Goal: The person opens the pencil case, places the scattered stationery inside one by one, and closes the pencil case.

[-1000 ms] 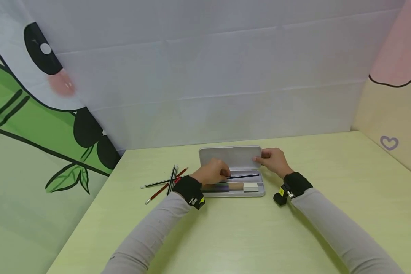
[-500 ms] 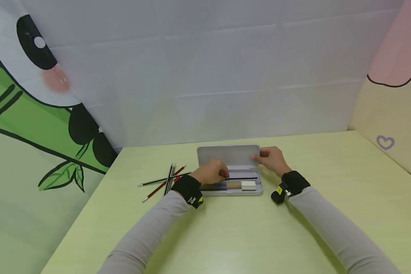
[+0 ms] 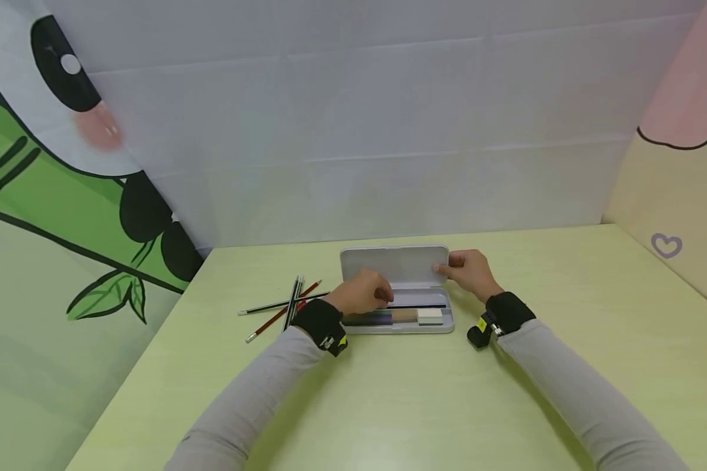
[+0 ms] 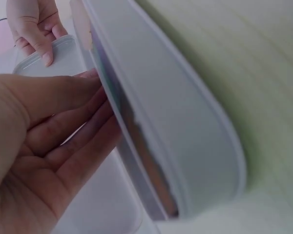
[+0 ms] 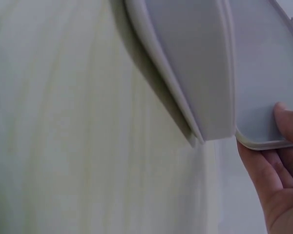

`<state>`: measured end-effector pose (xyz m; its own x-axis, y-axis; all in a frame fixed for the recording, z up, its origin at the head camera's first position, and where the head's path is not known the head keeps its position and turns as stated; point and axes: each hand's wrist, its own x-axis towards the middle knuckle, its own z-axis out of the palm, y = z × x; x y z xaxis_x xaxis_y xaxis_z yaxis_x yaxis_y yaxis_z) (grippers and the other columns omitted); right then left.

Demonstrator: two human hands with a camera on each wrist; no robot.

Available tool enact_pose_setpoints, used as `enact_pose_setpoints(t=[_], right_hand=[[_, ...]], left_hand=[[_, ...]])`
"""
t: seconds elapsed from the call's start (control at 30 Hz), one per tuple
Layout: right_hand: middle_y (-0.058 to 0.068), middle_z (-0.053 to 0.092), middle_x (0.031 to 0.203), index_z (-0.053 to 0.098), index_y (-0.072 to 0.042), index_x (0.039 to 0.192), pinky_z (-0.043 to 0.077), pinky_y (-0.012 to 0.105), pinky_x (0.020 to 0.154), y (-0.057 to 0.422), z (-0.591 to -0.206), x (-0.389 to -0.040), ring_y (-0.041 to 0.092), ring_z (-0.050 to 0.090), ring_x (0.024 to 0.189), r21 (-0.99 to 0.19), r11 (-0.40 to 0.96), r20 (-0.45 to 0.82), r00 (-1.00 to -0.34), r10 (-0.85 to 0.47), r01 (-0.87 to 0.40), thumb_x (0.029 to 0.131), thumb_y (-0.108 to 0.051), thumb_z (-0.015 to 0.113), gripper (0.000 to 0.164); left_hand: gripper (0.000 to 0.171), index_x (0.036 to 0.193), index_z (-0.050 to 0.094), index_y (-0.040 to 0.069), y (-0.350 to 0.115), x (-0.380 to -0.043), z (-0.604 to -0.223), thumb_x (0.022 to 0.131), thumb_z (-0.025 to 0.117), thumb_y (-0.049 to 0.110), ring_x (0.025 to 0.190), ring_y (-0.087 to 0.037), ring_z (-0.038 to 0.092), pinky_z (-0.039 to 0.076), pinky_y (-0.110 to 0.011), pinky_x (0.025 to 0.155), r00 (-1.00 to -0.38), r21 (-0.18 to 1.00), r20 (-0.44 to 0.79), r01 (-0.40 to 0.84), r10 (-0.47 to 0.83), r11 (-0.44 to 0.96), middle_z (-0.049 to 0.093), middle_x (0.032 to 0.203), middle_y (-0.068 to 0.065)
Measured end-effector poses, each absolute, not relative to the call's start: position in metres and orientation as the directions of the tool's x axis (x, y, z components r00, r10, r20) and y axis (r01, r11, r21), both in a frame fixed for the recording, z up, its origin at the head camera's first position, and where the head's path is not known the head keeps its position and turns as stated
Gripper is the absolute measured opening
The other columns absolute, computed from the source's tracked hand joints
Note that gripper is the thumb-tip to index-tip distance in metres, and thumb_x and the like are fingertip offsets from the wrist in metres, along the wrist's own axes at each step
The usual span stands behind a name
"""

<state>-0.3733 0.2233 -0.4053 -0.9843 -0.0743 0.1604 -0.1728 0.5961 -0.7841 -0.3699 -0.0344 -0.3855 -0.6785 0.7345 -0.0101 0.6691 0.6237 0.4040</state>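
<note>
While the right hand (image 3: 472, 273) pinches lid (image 3: 412, 265) edge, table (image 3: 565, 288) extends rightward.

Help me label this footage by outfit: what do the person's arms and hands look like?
The left sleeve and right sleeve are long and pale grey. Black wristbands carry small black devices with yellow marks. The left hand and right hand wear no gloves.

Left hand (image 3: 362, 292) curled, right hand (image 3: 471, 272) pinching

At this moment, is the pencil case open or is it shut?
The pencil case is open: its lid stands raised at the back, the right hand holds the lid's edge, and a white eraser shows inside.
</note>
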Motion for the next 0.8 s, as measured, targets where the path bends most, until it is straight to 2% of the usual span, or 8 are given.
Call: enact_pose_setpoints(t=[0.17, 0.3, 0.53, 0.67, 0.8], right_hand=[[0.025, 0.07, 0.108, 0.066, 0.007, 0.116, 0.054, 0.028, 0.074, 0.223, -0.404, -0.372, 0.034, 0.07, 0.095, -0.776, 0.607, 0.16, -0.984, -0.078, -0.174, 0.09, -0.021, 0.067, 0.038], [0.025, 0.07, 0.107, 0.067, 0.007, 0.114, 0.052, 0.024, 0.071, 0.224, -0.404, -0.372, 0.032, 0.071, 0.092, -0.774, 0.605, 0.17, -0.982, -0.084, -0.186, 0.09, -0.02, 0.068, 0.037], [0.025, 0.072, 0.101, 0.069, 0.008, 0.108, 0.05, 0.021, 0.068, 0.224, -0.404, -0.373, 0.02, 0.071, 0.08, -0.773, 0.6, 0.193, -0.978, -0.084, -0.204, 0.089, -0.02, 0.069, 0.033], [0.026, 0.07, 0.106, 0.067, 0.008, 0.113, 0.052, 0.021, 0.069, 0.223, -0.403, -0.372, 0.026, 0.072, 0.087, -0.776, 0.603, 0.173, -0.981, -0.083, -0.187, 0.089, -0.021, 0.069, 0.037], [0.026, 0.07, 0.108, 0.066, 0.008, 0.114, 0.056, 0.026, 0.073, 0.221, -0.403, -0.37, 0.032, 0.071, 0.093, -0.781, 0.598, 0.167, -0.983, -0.083, -0.183, 0.089, -0.021, 0.069, 0.038]], left_hand=[[0.014, 0.099, 0.074, 0.003, -0.054, -0.363, -0.377, 0.088, 0.065, 0.002, 0.09, -0.02, 0.07, 0.056, -0.024, 0.078, -0.689, 0.39, 0.023, 0.674, 0.725, 0.628, 0.074, 0.097, -0.011], [0.015, 0.1, 0.074, 0.002, -0.077, -0.356, -0.368, 0.088, 0.065, 0.002, 0.088, -0.022, 0.07, 0.057, -0.026, 0.077, -0.7, 0.376, 0.083, 0.681, 0.709, 0.628, 0.074, 0.096, -0.012], [0.017, 0.102, 0.073, -0.001, -0.123, -0.345, -0.357, 0.087, 0.066, 0.002, 0.091, -0.025, 0.07, 0.057, -0.029, 0.078, -0.796, 0.436, 0.114, 0.578, 0.595, 0.69, 0.074, 0.097, -0.014], [0.018, 0.104, 0.072, -0.001, -0.145, -0.339, -0.354, 0.087, 0.066, 0.002, 0.091, -0.026, 0.069, 0.056, -0.031, 0.078, -0.834, 0.462, 0.099, 0.521, 0.542, 0.717, 0.073, 0.099, -0.015], [0.018, 0.104, 0.072, -0.001, -0.16, -0.336, -0.352, 0.087, 0.066, 0.003, 0.092, -0.027, 0.069, 0.057, -0.033, 0.079, -0.852, 0.474, 0.108, 0.497, 0.511, 0.727, 0.073, 0.099, -0.015]])
